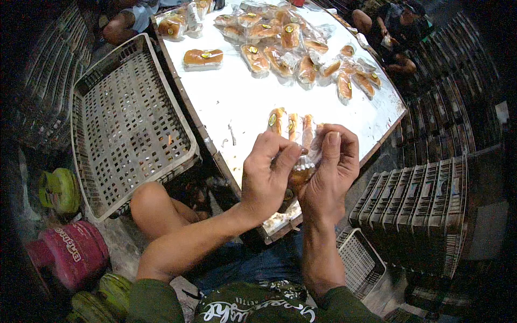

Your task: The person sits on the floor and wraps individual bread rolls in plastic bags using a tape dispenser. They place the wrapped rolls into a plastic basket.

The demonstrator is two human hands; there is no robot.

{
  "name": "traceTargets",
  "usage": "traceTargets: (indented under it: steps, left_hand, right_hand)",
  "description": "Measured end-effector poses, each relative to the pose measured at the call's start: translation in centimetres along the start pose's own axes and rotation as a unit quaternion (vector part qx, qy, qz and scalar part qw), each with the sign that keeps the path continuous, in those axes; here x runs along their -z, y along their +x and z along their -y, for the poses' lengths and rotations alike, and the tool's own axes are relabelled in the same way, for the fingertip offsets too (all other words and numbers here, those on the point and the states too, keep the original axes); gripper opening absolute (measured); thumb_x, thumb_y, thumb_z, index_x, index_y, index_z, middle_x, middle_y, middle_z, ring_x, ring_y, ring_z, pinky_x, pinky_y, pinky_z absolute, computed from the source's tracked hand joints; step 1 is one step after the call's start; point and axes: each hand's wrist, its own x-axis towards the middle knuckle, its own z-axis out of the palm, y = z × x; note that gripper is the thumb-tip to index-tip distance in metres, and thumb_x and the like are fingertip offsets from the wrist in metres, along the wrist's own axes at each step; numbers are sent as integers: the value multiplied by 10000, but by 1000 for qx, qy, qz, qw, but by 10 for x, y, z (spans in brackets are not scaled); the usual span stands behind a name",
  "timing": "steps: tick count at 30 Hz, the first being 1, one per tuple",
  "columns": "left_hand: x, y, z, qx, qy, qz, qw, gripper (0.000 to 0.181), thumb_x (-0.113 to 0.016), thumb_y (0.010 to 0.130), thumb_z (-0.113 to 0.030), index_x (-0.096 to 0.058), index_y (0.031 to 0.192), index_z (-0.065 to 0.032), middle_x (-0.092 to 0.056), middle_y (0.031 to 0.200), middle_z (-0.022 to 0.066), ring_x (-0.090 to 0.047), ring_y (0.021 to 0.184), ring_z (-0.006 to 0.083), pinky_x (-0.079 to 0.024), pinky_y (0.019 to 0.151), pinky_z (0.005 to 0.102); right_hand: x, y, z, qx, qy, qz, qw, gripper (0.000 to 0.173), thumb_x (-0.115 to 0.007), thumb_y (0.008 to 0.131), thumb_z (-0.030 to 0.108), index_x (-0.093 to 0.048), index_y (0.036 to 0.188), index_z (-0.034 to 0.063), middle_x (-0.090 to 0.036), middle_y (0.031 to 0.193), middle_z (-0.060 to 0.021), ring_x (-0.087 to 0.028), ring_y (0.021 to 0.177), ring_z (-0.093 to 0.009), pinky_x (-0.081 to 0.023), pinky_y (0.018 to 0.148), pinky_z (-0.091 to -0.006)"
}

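Observation:
Between my hands is a browned bread roll [298, 178] in a white pleated paper liner [305, 162] and clear plastic. My left hand [266, 169] pinches at the wrapping with thumb and bent fingers. From the other side, my right hand [333, 169] grips the plastic, its thumb pointing up. My fingers hide part of the roll. Just beyond the hands, wrapped rolls [278, 120] lie side by side on the white tabletop [250, 107]; the nearest ends are covered by my hands. Yellow stickers show on some of them.
Farther back lies a heap of wrapped rolls [264, 30], with a single roll [203, 58] to its left. A plastic crate [133, 117] stands left of the table. Gas cylinders [72, 254] sit lower left. Stacked crates [408, 198] rise at right. Other people [400, 36] sit around the table.

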Motion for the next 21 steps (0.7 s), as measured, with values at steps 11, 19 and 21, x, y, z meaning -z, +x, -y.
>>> traceTargets:
  steps: [11, 19, 21]
  left_hand:
    - [7, 26, 20, -70, -37, -65, 995, 292, -644, 932, -277, -630, 873, 9, -582, 877, 102, -594, 824, 205, -481, 749, 313]
    - [11, 19, 9, 23, -20, 7, 1000, 268, -739, 847, -250, -640, 815, -2, -544, 1044, 128, -566, 904, 229, -474, 803, 346]
    - [10, 19, 1, -23, 2, 17, 1000, 239, -757, 823, -229, -653, 831, -14, -515, 1121, 140, -545, 967, 258, -465, 848, 369]
  right_hand:
    - [18, -5, -27, 88, -161, 201, 962, 348, -618, 885, 13, -554, 1227, 20, -619, 1095, -132, -606, 990, -220, -483, 856, -325]
    - [24, -7, -4, 112, -251, 154, 949, 165, -674, 815, -17, -611, 962, 25, -556, 970, -122, -567, 902, -264, -468, 810, -354]
    - [27, -7, -8, 175, -316, 137, 922, 148, -678, 820, 8, -614, 952, 27, -543, 987, -137, -546, 948, -295, -449, 857, -380]
